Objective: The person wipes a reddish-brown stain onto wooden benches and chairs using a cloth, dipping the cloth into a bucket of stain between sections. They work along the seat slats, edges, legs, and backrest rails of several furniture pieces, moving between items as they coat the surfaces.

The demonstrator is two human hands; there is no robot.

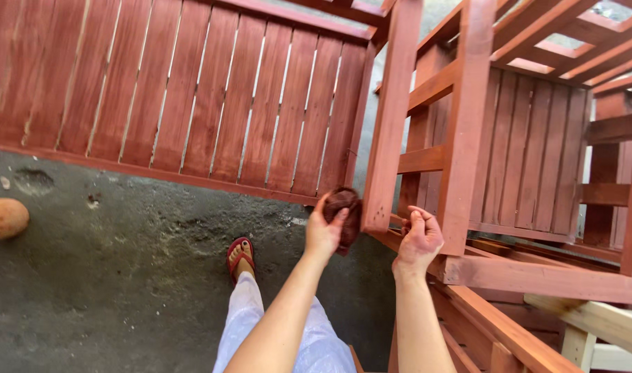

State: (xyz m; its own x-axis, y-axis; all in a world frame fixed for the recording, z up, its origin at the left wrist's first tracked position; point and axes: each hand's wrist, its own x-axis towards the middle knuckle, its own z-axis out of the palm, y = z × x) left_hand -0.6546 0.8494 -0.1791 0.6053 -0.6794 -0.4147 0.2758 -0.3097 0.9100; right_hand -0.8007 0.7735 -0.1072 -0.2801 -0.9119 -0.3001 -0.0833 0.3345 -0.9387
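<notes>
Two hands up front: left hand [324, 231] is clutching a dark brown stained rag [345, 215], pressed right against the red-brown post [392, 117] of a wooden frame. Right hand [418, 238] is loosely curled, holding nothing I can see. Rough grey concrete floor [109, 276] below, slatted panel [192, 90] behind, red sandal [239, 253] poking out.

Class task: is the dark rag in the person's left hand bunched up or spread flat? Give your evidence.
Bunched up. The dark rag sits as a rounded wad gripped in the left hand, pressed against the red wooden post.

Slatted panel [192, 97] left of chair frame [468, 138], foot [240, 255] below
</notes>
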